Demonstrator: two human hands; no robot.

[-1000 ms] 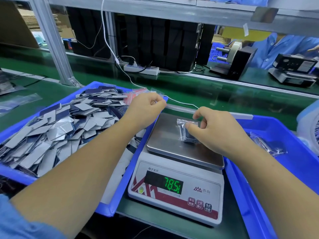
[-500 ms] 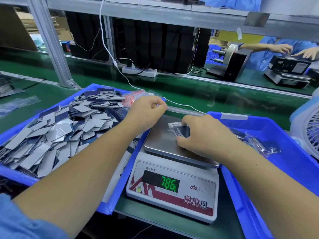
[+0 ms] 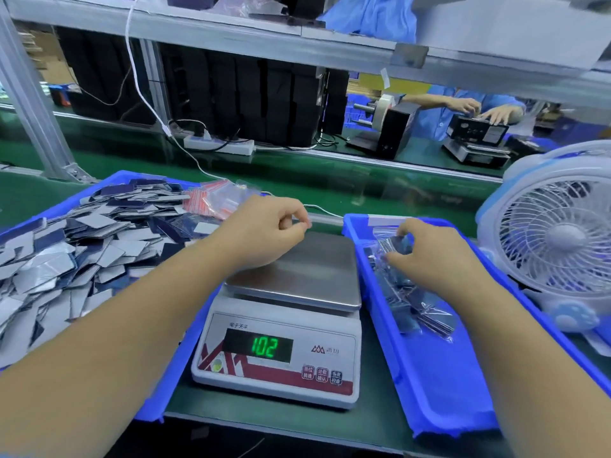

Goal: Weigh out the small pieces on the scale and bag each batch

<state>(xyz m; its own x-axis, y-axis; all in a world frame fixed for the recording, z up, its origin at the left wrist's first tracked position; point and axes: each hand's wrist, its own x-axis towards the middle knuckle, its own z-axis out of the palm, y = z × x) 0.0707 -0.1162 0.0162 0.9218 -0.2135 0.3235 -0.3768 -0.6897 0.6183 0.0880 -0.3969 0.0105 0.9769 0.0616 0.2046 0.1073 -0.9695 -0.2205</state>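
Observation:
A white digital scale [image 3: 297,269] stands between two blue trays, its steel pan bare and its display showing 102. The left tray [image 3: 150,413] holds a heap of small grey and dark blue flat pieces [image 3: 82,246]. My right hand [image 3: 436,259] hovers over the right tray [image 3: 439,375] and grips a filled clear bag [image 3: 398,242] of dark pieces. My left hand [image 3: 264,233] hangs above the pan's back left corner, thumb and forefinger pinched on what looks like a thin clear bag edge.
Several filled bags [image 3: 426,312] lie in the right tray. A pile of empty red-striped zip bags [image 3: 211,200] sits behind the left tray. A white fan [image 3: 555,239] stands at the right. A power strip [image 3: 218,143] lies beyond, and another person [image 3: 463,107] works at the far bench.
My right hand lifted the filled bag off the scale pan and carried it right, over the right tray. The reading fell from about 786 to 102. My left hand shifted slightly right.

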